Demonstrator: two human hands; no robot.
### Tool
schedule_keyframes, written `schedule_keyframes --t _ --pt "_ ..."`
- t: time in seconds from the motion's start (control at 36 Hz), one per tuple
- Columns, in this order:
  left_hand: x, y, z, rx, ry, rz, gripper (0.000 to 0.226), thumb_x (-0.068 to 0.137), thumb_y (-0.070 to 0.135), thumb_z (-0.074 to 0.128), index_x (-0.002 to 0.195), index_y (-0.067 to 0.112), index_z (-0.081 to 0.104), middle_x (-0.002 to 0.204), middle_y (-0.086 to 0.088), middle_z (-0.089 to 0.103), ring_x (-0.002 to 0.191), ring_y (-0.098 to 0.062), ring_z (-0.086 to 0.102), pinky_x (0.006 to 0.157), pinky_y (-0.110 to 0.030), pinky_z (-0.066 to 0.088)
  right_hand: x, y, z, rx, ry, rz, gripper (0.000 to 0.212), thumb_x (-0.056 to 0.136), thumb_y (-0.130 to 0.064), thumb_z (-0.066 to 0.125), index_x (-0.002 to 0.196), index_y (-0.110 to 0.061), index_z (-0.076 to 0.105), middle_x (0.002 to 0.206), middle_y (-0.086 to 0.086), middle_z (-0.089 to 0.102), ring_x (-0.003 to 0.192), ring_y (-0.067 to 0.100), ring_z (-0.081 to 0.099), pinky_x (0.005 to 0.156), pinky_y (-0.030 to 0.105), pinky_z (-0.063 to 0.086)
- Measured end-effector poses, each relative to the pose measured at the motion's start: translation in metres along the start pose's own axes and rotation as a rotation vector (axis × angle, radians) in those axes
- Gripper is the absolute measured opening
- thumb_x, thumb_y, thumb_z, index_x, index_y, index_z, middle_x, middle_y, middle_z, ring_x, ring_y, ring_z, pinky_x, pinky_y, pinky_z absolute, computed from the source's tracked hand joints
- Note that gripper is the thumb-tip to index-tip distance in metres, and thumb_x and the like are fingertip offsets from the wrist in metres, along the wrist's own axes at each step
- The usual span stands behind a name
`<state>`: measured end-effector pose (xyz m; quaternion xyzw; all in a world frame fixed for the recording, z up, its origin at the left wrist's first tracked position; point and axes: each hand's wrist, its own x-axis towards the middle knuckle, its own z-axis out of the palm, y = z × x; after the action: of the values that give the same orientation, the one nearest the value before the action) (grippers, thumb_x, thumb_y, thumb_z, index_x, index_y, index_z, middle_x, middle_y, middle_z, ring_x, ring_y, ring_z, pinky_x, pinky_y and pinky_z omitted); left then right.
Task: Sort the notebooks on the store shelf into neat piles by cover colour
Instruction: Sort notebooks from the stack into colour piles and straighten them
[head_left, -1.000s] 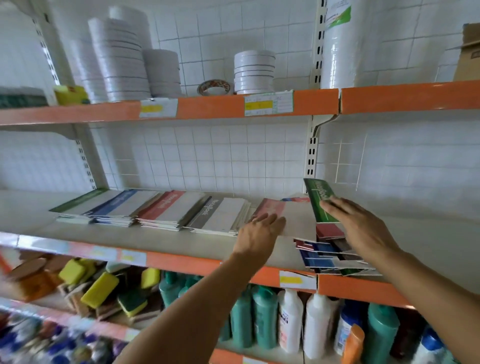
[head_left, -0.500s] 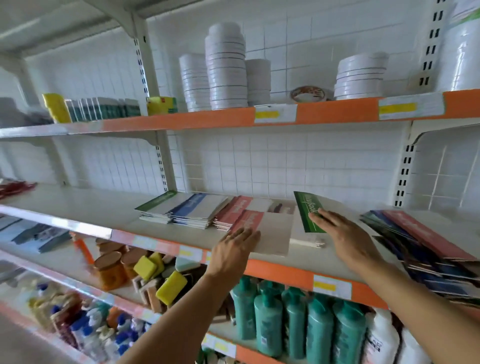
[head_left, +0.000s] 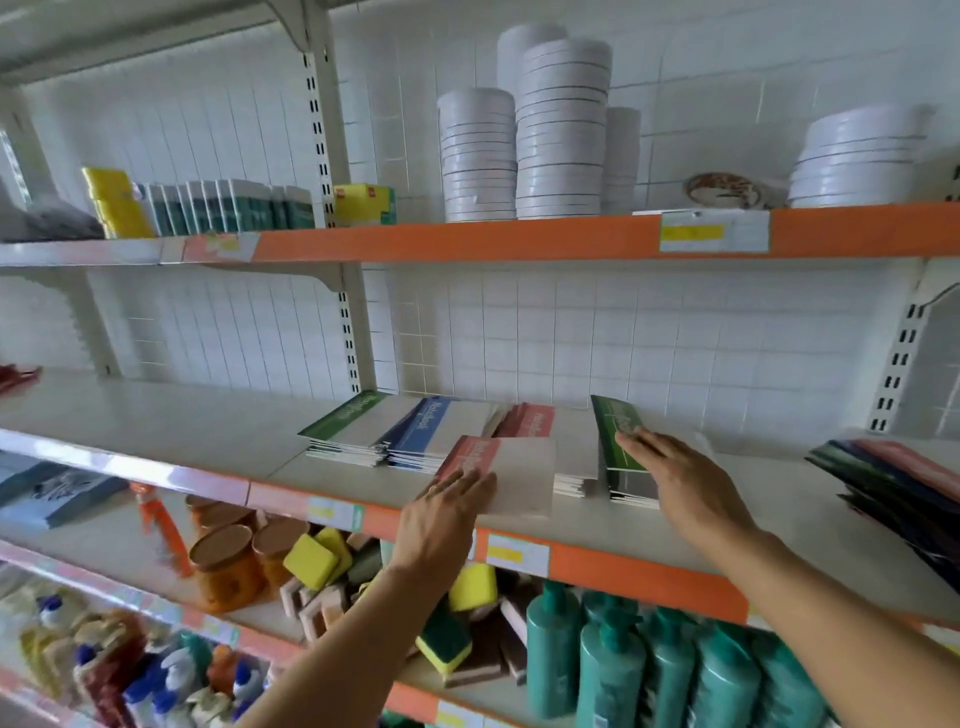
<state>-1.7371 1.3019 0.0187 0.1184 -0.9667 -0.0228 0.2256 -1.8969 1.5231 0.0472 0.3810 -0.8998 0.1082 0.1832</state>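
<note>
Right now my left hand (head_left: 447, 514) lies flat, fingers straight, on a red-banded notebook (head_left: 498, 470) near the front edge of the middle shelf (head_left: 171, 431); the grip there is no pinch, just a palm pressing the cover, which I judge is how a thin booklet slides along the board without lifting. My right hand (head_left: 675, 478) rests on a green-banded notebook (head_left: 621, 441) that stands tilted, its far edge raised off the grey-covered pile (head_left: 631, 486) beneath; the fingers look extended over the cover, and whether a thumb hooks underneath I cannot tell.

Behind my hands the sorted piles sit in a row, each overlapping the next: a green pile (head_left: 348, 423) on the far left, a blue pile (head_left: 431, 431) beside it, then a red pile (head_left: 530, 421) just beyond the notebook under my left palm. That order suggests why each hand is where it is: the red one belongs on the red pile close behind it, while the green one has to travel past everything to the far left.

Well to the right, a jumbled heap of unsorted notebooks (head_left: 893, 483) fans out at the shelf's end, so plenty remains. Loose covers could skew the piles if I push too fast
</note>
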Motion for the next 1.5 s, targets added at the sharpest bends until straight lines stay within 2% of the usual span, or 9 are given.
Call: schedule_keyframes --t 0.19,0.31,0.44,0.53,0.64,0.72,0.83,1.14,1.5 --pt "0.050 0.011 0.027 0.033 0.003 0.062 0.052 0.097 0.009 0.029 0.144 0.026 0.041 0.152 0.003 0.036 0.138 -0.017 0.036 0.109 -0.027 0.031 0.017 0.032 0.009 -0.015 0.010 0.091 0.084 0.086 0.014 0.033 0.152 -0.033 0.012 0.158 -0.008 0.019 0.140 0.011 0.029 0.099 0.021 0.037" --pt "0.080 0.015 0.037 0.060 0.046 0.153 0.048 0.071 0.012 0.035 0.091 0.022 0.078 0.093 0.001 0.075 0.080 -0.018 0.072 0.058 -0.026 0.056 0.029 0.051 0.020 0.016 0.033 0.131 0.086 0.085 0.016 0.033 0.151 -0.035 0.012 0.157 -0.008 0.021 0.141 0.009 0.028 0.098 0.019 0.037" --pt "0.104 0.022 0.057 0.095 0.001 0.197 0.042 0.077 0.006 0.043 0.097 0.021 0.076 0.098 0.002 0.073 0.086 -0.019 0.071 0.063 -0.028 0.056 0.044 0.065 0.030 0.016 0.042 0.125 0.086 0.085 0.017 0.036 0.151 -0.035 0.015 0.156 -0.008 0.026 0.139 0.010 0.032 0.097 0.021 0.040" --pt "0.114 0.022 0.068 0.089 -0.056 0.195 0.048 0.069 0.012 0.032 0.080 0.028 0.076 0.078 0.010 0.071 0.067 -0.011 0.070 0.046 -0.021 0.051 0.049 0.068 0.032 0.001 0.041 0.117 0.086 0.086 0.017 0.037 0.151 -0.034 0.015 0.156 -0.008 0.025 0.139 0.010 0.033 0.098 0.022 0.041" --pt "0.122 0.024 0.077 0.079 -0.072 0.219 0.045 0.092 0.010 0.036 0.128 0.023 0.058 0.126 0.007 0.061 0.114 -0.014 0.059 0.083 -0.026 0.049 0.055 0.069 0.032 -0.011 0.022 0.122 0.085 0.086 0.016 0.037 0.151 -0.034 0.015 0.156 -0.008 0.024 0.139 0.010 0.032 0.098 0.024 0.042" --pt "0.128 0.017 0.084 0.079 -0.229 0.226 0.051 0.100 0.040 0.038 0.148 0.025 0.028 0.150 0.007 0.035 0.139 -0.015 0.031 0.105 -0.031 0.033 0.060 0.072 0.036 -0.003 0.017 0.132 0.084 0.086 0.015 0.037 0.151 -0.034 0.017 0.156 -0.008 0.026 0.139 0.011 0.033 0.100 0.024 0.040" --pt "0.137 0.012 0.090 0.060 -0.292 0.240 0.066 0.092 0.061 0.040 0.147 0.026 0.028 0.151 0.003 0.031 0.139 -0.018 0.029 0.106 -0.032 0.031 0.067 0.070 0.038 0.004 0.018 0.146 0.081 0.087 0.014 0.036 0.151 -0.033 0.020 0.155 -0.007 0.028 0.138 0.013 0.035 0.101 0.026 0.039" --pt "0.155 -0.020 0.089 -0.014 -0.255 0.240 0.060 0.095 0.059 0.030 0.146 0.027 0.028 0.156 0.001 0.025 0.143 -0.023 0.023 0.113 -0.039 0.024 0.085 0.026 0.046 -0.080 0.014 0.197 0.080 0.088 0.013 0.040 0.151 -0.031 0.018 0.156 -0.007 0.027 0.139 0.012 0.034 0.104 0.025 0.038" --pt "0.151 -0.176 0.064 -0.015 -0.154 0.142 0.054 0.097 0.057 0.026 0.142 0.029 0.039 0.148 0.006 0.040 0.136 -0.015 0.034 0.109 -0.032 0.025 0.129 -0.098 0.066 -0.086 0.078 0.202 0.079 0.087 0.017 0.039 0.151 -0.027 0.021 0.157 -0.002 0.024 0.140 0.015 0.032 0.108 0.023 0.031"
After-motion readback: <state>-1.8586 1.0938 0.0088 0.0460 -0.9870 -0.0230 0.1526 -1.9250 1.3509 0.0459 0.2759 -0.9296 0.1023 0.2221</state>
